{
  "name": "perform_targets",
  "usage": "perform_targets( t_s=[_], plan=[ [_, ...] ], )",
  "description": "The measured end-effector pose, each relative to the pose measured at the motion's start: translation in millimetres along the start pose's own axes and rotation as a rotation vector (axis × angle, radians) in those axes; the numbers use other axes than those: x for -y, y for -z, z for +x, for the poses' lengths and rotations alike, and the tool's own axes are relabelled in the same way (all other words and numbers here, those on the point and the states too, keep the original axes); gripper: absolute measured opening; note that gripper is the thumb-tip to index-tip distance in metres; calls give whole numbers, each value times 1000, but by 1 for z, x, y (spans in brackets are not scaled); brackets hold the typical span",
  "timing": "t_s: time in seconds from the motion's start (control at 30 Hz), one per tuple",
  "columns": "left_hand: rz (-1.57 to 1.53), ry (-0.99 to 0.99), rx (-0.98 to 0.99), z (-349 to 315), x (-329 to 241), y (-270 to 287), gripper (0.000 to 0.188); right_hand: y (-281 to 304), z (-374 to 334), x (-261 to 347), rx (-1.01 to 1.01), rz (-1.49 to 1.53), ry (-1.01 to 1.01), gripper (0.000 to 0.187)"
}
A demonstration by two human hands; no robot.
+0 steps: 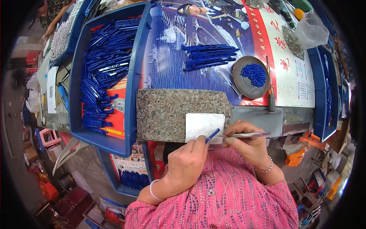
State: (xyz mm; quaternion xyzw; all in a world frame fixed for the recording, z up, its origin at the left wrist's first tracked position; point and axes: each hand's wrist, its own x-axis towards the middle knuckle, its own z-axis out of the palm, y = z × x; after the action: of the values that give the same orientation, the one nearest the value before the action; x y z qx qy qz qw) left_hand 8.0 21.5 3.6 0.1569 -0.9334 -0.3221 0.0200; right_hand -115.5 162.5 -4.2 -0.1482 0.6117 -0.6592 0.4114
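Observation:
Between the fingers of my left hand [187, 162] is a slim blue plastic piece [212, 135], its end sticking out over a folded white paper [202, 124]. My right hand [248, 147] pinches a pair of tweezers [249, 134], whose tip points left toward the blue piece, close to it. Whether the tip carries anything is too small to tell. The paper lies on a speckled granite slab [167, 114] in front of me. Beyond the slab, a dark round dish [241, 79] holds small blue beads [254, 74], and a pile of long blue plastic pieces [209, 56] lies on the poster-covered table.
A large blue tray [133, 95] on the left holds many blue pieces. A screwdriver [271, 99] lies right of the dish. Another blue tray [318, 91] stands at the right edge. A lower tray [110, 168] sits below the table's left side. A clear plastic bag [312, 29] rests back right.

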Motion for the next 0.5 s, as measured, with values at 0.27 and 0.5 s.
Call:
perform_targets(
  t_s=[0.27,0.5],
  plan=[
    [30,22,71,0,2,0,15,3,10,-12,87,-273,142,13],
    [60,30,107,1,1,-2,13,4,15,-16,139,-282,117,11]
  ],
)
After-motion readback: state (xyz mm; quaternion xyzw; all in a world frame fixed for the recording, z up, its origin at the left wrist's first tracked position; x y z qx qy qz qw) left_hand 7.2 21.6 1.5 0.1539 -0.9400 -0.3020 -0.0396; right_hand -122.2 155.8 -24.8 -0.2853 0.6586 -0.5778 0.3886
